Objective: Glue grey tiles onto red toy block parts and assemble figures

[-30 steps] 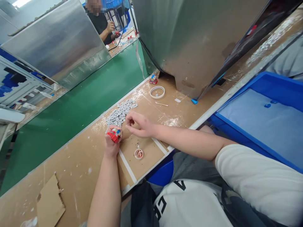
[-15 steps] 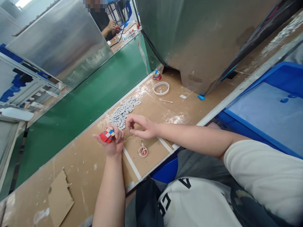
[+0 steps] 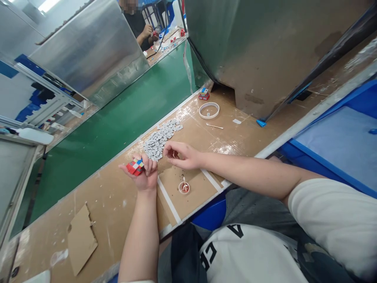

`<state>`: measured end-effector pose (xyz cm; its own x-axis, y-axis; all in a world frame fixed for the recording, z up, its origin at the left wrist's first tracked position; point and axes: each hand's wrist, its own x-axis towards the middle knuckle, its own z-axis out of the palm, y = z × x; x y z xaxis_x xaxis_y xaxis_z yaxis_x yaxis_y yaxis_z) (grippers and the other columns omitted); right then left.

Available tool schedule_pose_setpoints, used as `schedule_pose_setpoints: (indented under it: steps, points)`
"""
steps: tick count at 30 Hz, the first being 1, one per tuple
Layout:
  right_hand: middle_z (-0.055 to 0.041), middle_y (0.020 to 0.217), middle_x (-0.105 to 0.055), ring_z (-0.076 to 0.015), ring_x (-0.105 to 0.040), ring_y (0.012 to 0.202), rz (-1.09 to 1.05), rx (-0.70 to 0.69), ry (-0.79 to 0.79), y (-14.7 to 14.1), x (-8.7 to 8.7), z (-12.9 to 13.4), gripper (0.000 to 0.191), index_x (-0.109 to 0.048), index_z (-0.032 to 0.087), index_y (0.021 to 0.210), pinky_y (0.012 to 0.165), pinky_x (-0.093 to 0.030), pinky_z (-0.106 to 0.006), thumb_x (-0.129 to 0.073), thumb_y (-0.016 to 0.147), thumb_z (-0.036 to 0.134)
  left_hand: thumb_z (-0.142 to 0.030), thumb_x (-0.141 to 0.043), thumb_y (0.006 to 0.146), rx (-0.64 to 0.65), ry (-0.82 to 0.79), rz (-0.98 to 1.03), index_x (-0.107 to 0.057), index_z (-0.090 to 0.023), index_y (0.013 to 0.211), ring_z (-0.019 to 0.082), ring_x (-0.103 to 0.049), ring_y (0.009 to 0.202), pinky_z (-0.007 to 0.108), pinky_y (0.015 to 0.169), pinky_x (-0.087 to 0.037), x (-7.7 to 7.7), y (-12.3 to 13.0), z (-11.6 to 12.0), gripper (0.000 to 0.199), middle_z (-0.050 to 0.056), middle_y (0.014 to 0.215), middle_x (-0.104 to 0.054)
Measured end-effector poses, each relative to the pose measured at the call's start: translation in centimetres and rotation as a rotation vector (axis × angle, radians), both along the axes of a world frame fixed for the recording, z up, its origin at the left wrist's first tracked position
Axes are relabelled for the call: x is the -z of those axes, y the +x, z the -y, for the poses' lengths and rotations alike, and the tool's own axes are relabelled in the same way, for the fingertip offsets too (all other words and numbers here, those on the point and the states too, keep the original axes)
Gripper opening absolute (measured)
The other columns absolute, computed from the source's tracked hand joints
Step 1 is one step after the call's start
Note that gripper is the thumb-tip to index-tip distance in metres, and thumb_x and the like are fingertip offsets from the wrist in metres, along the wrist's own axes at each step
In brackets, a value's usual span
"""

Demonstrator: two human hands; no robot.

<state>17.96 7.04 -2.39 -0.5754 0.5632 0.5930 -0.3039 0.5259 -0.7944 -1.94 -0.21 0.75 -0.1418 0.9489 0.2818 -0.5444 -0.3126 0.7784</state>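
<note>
My left hand (image 3: 145, 175) is closed around a small multi-coloured puzzle cube (image 3: 135, 166), with red, white, yellow and blue squares showing. Its palm is turned up, and the fingers hide part of the cube. Just to the right is my right hand (image 3: 183, 155), its fingers curled in towards the thumb; whatever may be between the fingertips is too small to make out. Behind both hands a pile of small grey tiles (image 3: 160, 137) lies loose on the table. Nearer me stands a small round cup (image 3: 184, 188) with red inside and a thin stick leaning in it.
A roll of tape (image 3: 209, 111), a cotton swab (image 3: 215, 126) and another coloured block stack (image 3: 204, 93) lie at the back. Torn cardboard (image 3: 82, 239) rests at left. A green conveyor belt (image 3: 118, 114) runs beyond the table. Another person (image 3: 137, 25) works across it.
The whole view has shifted, so things sit a little further right. My right hand has turned slightly, with its fingers still curled. The cube stays in my left hand.
</note>
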Motion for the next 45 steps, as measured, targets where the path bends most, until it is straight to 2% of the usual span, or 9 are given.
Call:
schedule_pose_setpoints:
  steps: [7,12,19,24,30,34,37,40,45]
  points:
    - [-0.0008,0.095,-0.06,-0.0127,-0.057,0.081,0.026,0.021,-0.025,-0.2,0.3,-0.3,0.018,-0.06,0.018,0.11,0.068,-0.049,-0.024,-0.063,0.093,0.018,-0.082,-0.059,0.101,-0.011,-0.018,-0.032,-0.06,-0.024,0.091,0.007,-0.016,0.041,0.026,0.046,-0.022,0.0,-0.5,-0.1,0.059,-0.009,0.06,-0.04]
    - [-0.0017,0.096,-0.063,-0.0133,-0.061,0.084,0.019,0.037,-0.016,0.0,-0.1,-0.4,0.014,-0.061,0.018,0.109,0.068,-0.05,-0.024,-0.061,0.095,0.019,-0.088,-0.058,0.097,-0.012,-0.016,-0.119,-0.06,-0.024,0.091,0.007,-0.023,0.041,0.025,0.047,-0.027,0.2,0.3,0.0,0.065,-0.008,0.06,-0.046]
    - [-0.0151,0.139,-0.073,-0.0113,-0.064,0.083,-0.098,-0.051,0.181,0.7,-0.9,0.2,0.025,-0.058,0.019,0.124,0.071,-0.054,-0.026,-0.061,0.099,0.018,-0.092,-0.058,0.093,0.004,-0.052,-0.248,-0.064,-0.022,0.092,0.006,-0.032,0.042,0.023,0.052,-0.036,1.4,0.7,-0.2,0.07,-0.006,0.061,-0.056]
    - [-0.0134,0.144,-0.074,-0.0142,-0.067,0.092,-0.022,-0.113,0.297,0.9,-1.2,0.7,0.036,-0.059,0.021,0.132,0.08,-0.057,-0.029,-0.063,0.096,0.016,-0.091,-0.072,0.085,-0.027,-0.09,-0.269,-0.061,-0.023,0.09,0.01,-0.045,0.051,0.024,0.055,-0.042,2.5,0.3,-0.3,0.069,-0.007,0.064,-0.051]
    - [-0.0135,0.146,-0.071,-0.0111,-0.066,0.083,0.078,-0.148,0.17,1.2,-1.8,0.9,0.034,-0.057,0.02,0.13,0.075,-0.055,-0.026,-0.062,0.096,0.017,-0.089,-0.075,0.084,-0.035,-0.099,-0.271,-0.066,-0.022,0.094,0.009,-0.04,0.051,0.023,0.054,-0.041,3.0,-0.2,-0.4,0.068,-0.006,0.068,-0.053]
    - [-0.0095,0.129,-0.077,-0.0098,-0.064,0.075,0.098,-0.115,0.079,1.2,-2.2,1.0,0.032,-0.06,0.019,0.126,0.071,-0.052,-0.025,-0.064,0.095,0.017,-0.089,-0.072,0.086,-0.032,-0.109,-0.265,-0.067,-0.022,0.095,0.009,-0.04,0.052,0.022,0.05,-0.034,3.0,-0.3,-0.5,0.068,-0.005,0.069,-0.053]
    - [-0.0057,0.11,-0.077,-0.0077,-0.056,0.064,0.056,-0.136,-0.113,1.0,-2.4,0.8,0.022,-0.062,0.018,0.118,0.062,-0.046,-0.023,-0.067,0.097,0.024,-0.091,-0.066,0.089,-0.014,-0.1,-0.259,-0.068,-0.021,0.093,0.01,-0.044,0.054,0.024,0.051,-0.034,2.4,0.0,-0.7,0.07,-0.002,0.071,-0.057]
    - [-0.005,0.103,-0.075,-0.0079,-0.057,0.066,-0.047,-0.157,-0.295,0.9,-2.5,0.4,0.015,-0.062,0.017,0.107,0.062,-0.046,-0.023,-0.066,0.098,0.028,-0.094,-0.053,0.095,0.012,-0.072,-0.195,-0.068,-0.022,0.098,0.009,-0.036,0.047,0.027,0.052,-0.035,1.5,0.0,-0.8,0.073,-0.004,0.064,-0.053]
    - [-0.002,0.093,-0.073,-0.0105,-0.06,0.072,-0.136,-0.141,-0.387,0.6,-2.2,-0.2,0.014,-0.061,0.018,0.102,0.068,-0.052,-0.025,-0.068,0.095,0.028,-0.095,-0.049,0.095,0.004,-0.089,-0.095,-0.064,-0.023,0.1,0.008,-0.022,0.039,0.028,0.047,-0.027,0.5,-0.2,-0.7,0.073,-0.008,0.059,-0.049]
